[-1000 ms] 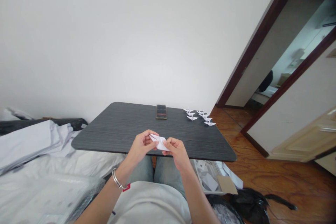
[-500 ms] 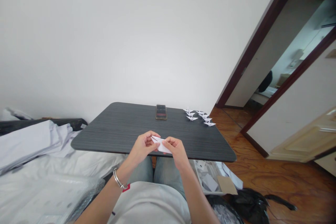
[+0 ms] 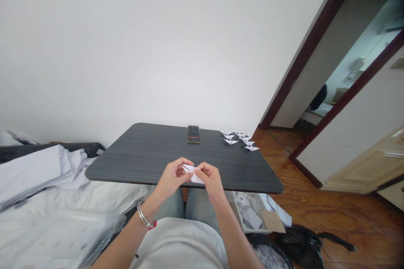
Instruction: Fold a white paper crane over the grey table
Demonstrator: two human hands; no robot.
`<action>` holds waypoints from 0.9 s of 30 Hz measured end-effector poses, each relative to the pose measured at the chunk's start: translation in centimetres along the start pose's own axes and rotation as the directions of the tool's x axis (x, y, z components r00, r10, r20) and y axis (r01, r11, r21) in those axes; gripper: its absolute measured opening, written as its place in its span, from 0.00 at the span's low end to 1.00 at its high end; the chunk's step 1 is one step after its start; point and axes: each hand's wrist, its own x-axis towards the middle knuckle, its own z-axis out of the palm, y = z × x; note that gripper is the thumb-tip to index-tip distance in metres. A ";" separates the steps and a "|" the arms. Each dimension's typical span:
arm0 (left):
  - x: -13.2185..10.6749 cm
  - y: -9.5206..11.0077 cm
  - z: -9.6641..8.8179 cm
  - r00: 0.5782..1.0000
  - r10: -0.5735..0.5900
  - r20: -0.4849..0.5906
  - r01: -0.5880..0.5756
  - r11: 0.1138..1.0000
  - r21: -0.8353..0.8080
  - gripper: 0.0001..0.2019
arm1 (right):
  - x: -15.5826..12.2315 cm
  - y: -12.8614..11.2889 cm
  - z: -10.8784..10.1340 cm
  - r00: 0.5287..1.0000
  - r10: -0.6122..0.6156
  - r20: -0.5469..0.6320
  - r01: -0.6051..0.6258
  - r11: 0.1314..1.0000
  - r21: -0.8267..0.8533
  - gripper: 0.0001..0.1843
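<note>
A small piece of folded white paper [image 3: 192,173] sits between both my hands, just above the near edge of the dark grey table [image 3: 142,155]. My left hand [image 3: 172,176] pinches its left end with fingers curled. My right hand [image 3: 211,178] pinches its right side, thumb and fingers pressed together on it. A silver bracelet [image 3: 142,215] circles my left wrist. Much of the paper is hidden behind my fingers.
Several finished white paper cranes [image 3: 240,139] lie at the table's far right. A phone [image 3: 193,133] lies at the far middle. A box of paper sheets [image 3: 252,214] and a black bag [image 3: 303,243] sit on the wooden floor right. White bedding [image 3: 47,193] lies left.
Both hands have drawn slightly closer together on the folded paper, so less of it shows. Nothing else on the table has moved.
</note>
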 end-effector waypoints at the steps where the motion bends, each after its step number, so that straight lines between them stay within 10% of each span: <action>1: 0.0 0.0 0.0 1.000 -0.001 0.005 0.001 1.000 0.006 0.13 | 0.1 0.0 -0.1 1.000 0.023 0.015 -0.023 1.000 -0.013 0.12; 27: 0.1 0.3 -0.4 0.995 0.033 -0.099 -0.037 0.999 -0.034 0.17 | -0.4 0.6 -1.3 0.999 0.035 -0.020 -0.038 0.989 -0.140 0.13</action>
